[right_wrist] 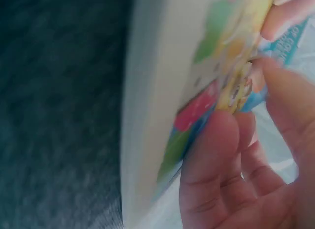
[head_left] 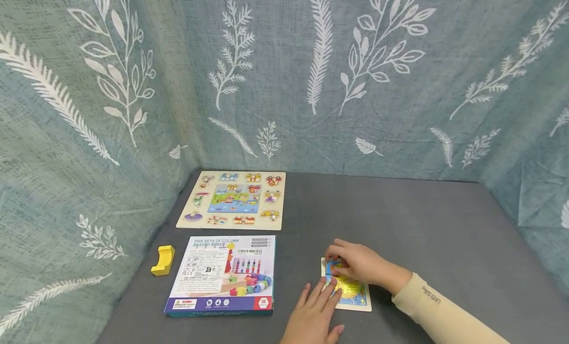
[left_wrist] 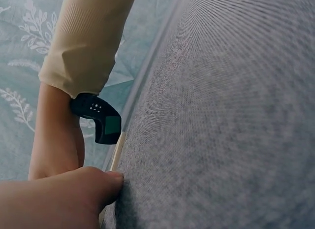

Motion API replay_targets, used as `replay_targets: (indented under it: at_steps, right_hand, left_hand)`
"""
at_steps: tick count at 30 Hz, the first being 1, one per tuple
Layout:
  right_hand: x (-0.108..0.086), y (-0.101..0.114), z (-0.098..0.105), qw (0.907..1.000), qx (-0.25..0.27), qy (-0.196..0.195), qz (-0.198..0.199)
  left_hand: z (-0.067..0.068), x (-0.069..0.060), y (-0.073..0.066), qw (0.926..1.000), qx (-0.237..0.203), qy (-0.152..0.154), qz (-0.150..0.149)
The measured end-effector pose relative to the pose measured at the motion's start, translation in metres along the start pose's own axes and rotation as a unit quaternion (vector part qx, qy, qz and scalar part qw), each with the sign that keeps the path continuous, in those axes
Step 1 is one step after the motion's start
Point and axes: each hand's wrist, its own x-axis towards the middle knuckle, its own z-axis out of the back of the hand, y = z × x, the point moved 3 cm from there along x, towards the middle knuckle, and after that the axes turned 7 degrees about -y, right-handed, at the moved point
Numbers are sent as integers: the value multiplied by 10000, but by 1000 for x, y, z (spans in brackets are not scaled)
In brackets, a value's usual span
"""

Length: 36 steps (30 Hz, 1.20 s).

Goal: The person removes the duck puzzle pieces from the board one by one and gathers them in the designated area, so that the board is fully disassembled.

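A small jigsaw puzzle board [head_left: 369,307] with a pale wooden frame and a yellow and blue picture lies on the table near the front. Over its upper left part, my right hand [head_left: 355,262] bends its fingers and thumb. In the right wrist view, a colourful puzzle piece [right_wrist: 241,91] shows between that thumb and forefinger, partly hidden and blurred. My left hand [head_left: 311,314] lies with fairly straight fingers, their tips at the board's lower left edge. The left wrist view shows its thumb [left_wrist: 101,182] beside the board's thin edge [left_wrist: 118,150].
Left of the hands lies a flat boxed bead toy [head_left: 204,270]. Behind the box is a larger peg puzzle board [head_left: 184,220], and a yellow curved block [head_left: 164,260] stands at the far left. A patterned curtain [head_left: 293,77] hangs behind the grey table [head_left: 400,210].
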Motion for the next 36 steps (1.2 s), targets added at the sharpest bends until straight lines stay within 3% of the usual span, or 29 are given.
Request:
replay_targets:
  at_steps: [7,12,15,18,21,24,27,31,36]
  right_hand:
    - [0,-11,2,9944,983,9,-395]
    - [-3,-16,7,9833,1642,177,-764]
    - [-4,-19,15,9749,1951,209,-1052]
    - [-4,-27,31,9659,2252,-16,-1277]
    - [-4,-44,51,9618,2258,-407,-1494]
    - [-4,-64,72,9570,2053,-804,-1884]
    - [-4,-80,87,9420,1961,-1078,-2503]
    - [-2,-97,97,9275,1722,-1299,-3054]
    - [-1,-119,101,9205,1360,-1497,-3342]
  left_hand:
    - [-1,1,1,10000,-52,16,17]
    - [-2,1,0,10000,-42,-23,64]
    - [-2,2,0,9996,-168,177,154]
    - [-1,3,0,9986,-265,381,248]
    - [0,2,-1,9992,-202,281,213]
    - [-1,0,-1,9999,-18,-97,63]
    - [-2,-2,0,9988,138,-462,-71]
    - [-3,-3,1,9969,207,-748,-163]
    - [-5,-2,0,9966,138,-793,-195]
